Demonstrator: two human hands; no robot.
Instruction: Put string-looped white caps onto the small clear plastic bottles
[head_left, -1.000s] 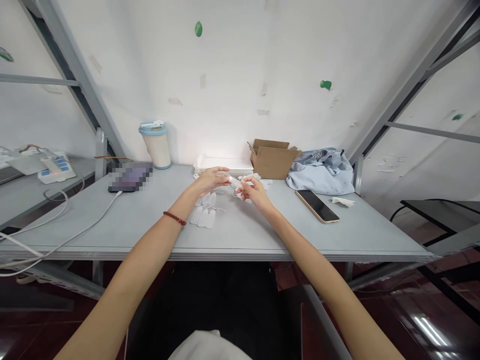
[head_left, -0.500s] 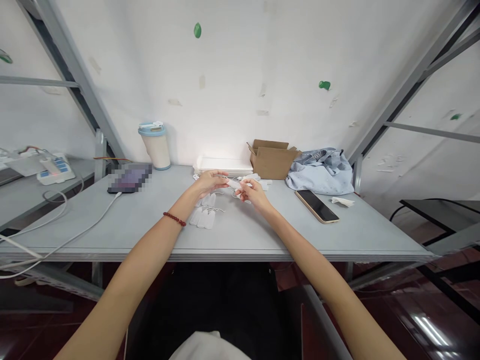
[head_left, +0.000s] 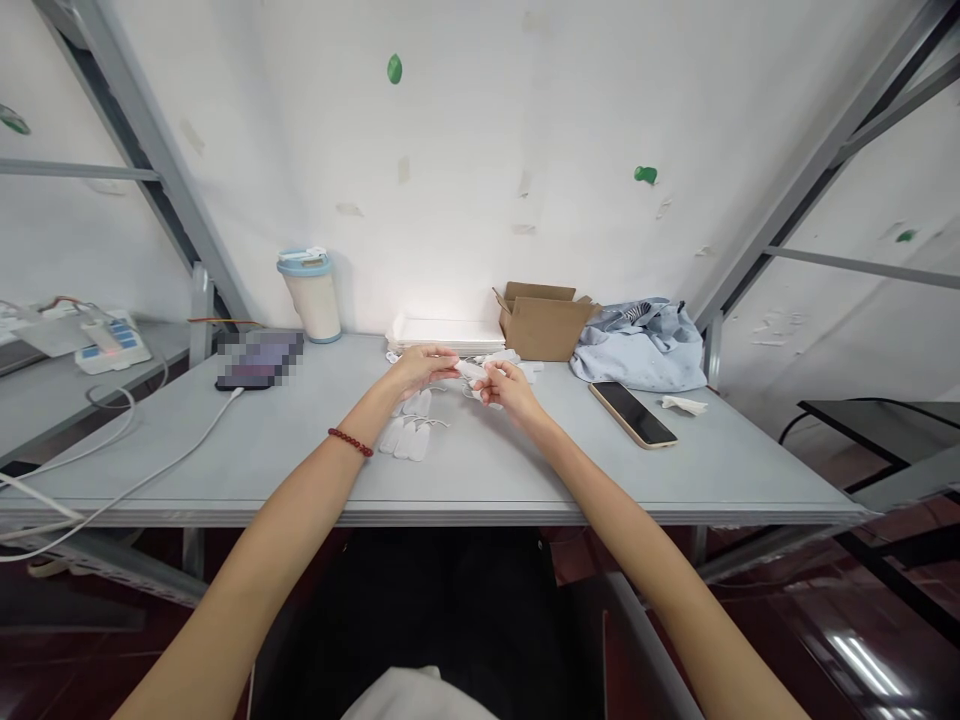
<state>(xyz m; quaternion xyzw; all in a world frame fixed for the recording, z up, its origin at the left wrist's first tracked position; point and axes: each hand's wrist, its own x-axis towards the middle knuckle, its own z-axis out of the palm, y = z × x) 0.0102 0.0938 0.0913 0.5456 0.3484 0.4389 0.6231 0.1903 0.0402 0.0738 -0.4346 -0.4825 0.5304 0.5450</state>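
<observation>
A person is sitting at a grey table (head_left: 525, 480), seen from a camera worn on their head, both bare arms reaching forward. The left hand (head_left: 420, 367) and the right hand (head_left: 506, 385) are meeting over the middle of the table, and between them they are holding a small white piece (head_left: 471, 370) just above the surface — the left fingertips are pinching one end, the right fingers are curling round the other. It is too small to tell exactly what the piece is.

Just below the left hand, a group of finished-looking white pads (head_left: 409, 432) with thin wires is lying flat on the table, side by side. Behind the hands, a loose heap of similar white parts (head_left: 510, 358) is waiting in front of a white tray (head_left: 442, 335). Judging from this, several pieces are already done and set down, one is being handled, and more are left in the heap.

Further off, a pale cup with a blue lid (head_left: 309, 292) is standing at the back left, a cardboard box (head_left: 544, 320) and a blue cloth (head_left: 637, 345) at the back right, and a phone (head_left: 632, 413) is lying face up to the right — well apart from the hands
</observation>
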